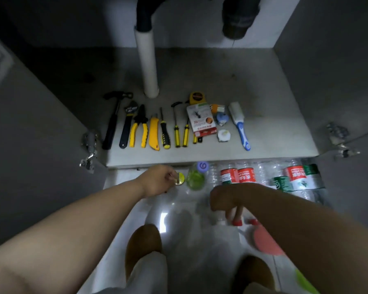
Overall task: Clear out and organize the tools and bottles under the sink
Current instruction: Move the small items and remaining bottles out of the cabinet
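Brown slippers (143,249) nearest; left hand (157,180) pinches small yellow-green round cap (180,178); right hand (227,200) fingers curled, grip unclear.

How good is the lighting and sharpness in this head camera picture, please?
Head view: dim overall, the cabinet walls nearly black; a bright glare patch on the floor tiles; the right hand is motion-blurred, the tools such as the hammer are fairly sharp; wide-angle bending shows at the edges.
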`<state>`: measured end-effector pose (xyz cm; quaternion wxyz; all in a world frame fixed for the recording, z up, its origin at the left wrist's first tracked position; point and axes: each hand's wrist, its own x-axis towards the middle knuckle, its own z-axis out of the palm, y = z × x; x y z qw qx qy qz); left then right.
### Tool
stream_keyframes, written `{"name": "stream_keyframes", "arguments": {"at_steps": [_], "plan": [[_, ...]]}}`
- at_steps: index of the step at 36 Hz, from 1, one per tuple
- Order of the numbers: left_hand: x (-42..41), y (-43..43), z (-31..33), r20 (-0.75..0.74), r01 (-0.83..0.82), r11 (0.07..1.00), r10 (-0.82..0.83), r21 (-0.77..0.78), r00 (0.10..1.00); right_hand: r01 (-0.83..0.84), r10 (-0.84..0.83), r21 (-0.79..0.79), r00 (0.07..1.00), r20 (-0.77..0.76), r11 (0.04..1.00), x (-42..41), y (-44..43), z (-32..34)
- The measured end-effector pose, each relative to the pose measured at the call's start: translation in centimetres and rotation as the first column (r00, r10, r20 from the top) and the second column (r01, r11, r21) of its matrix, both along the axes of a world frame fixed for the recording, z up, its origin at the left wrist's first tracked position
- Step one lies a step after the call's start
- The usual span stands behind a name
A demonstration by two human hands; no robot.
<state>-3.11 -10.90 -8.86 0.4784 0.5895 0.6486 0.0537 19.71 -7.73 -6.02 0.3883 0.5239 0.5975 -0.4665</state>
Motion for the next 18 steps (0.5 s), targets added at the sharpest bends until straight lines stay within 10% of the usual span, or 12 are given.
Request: {"name": "stream_keyframes", "arguments": {"at_steps": [9,18], "plan": [[3.3,7.5,6.4,-0.154,0.155,0.963,-0.122,0.221,0.980,0.030,0.005,0.713,0.999,-0.047,0.701,6.4,6.9,4.1],[6.9,11.0,4.3,-0.078,0.094,0.928,-0.070,0.360,0.994,0.411,-0.352,0.715,0.904,-0.242,0.566,6.4,10.6,-0.3]]}}
